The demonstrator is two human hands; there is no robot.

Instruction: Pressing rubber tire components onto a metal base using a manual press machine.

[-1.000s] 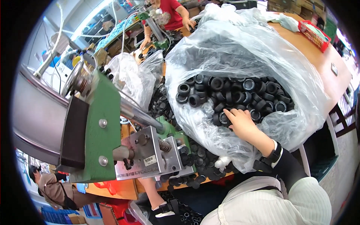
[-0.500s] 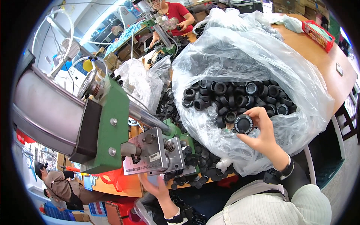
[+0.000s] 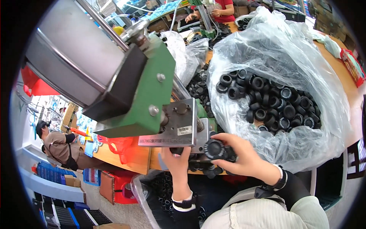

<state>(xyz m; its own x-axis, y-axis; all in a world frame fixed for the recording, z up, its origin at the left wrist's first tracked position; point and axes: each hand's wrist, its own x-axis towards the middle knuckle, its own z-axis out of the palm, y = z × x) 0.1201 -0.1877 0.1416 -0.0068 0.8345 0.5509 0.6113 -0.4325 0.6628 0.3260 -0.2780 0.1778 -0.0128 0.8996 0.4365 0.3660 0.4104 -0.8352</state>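
Observation:
My right hand [image 3: 244,158] pinches a black toy tyre [image 3: 214,149], its lettered round face turned toward me, just right of the press head. Beneath the metal die block [image 3: 179,124] of the green press [image 3: 141,95], my left hand [image 3: 176,164] has its thumb and finger about a dark round piece [image 3: 176,150]. The block hides the fingertips and part of that piece. More black tyres [image 3: 274,101] fill a large clear plastic bag [image 3: 324,72] on the table at the right.
Loose black pieces [image 3: 198,89] lie behind the press and along the table's front edge. Below, a plastic-lined bin [image 3: 158,191] holds black rings. A red basket [image 3: 352,66] stands far right. A person in red [image 3: 225,9] works across the table, another in brown [image 3: 61,147] at left.
My right hand has carried the tyre from over the bag leftward to the press. My left hand has moved in under the die block, around a dark piece. The view has shifted left.

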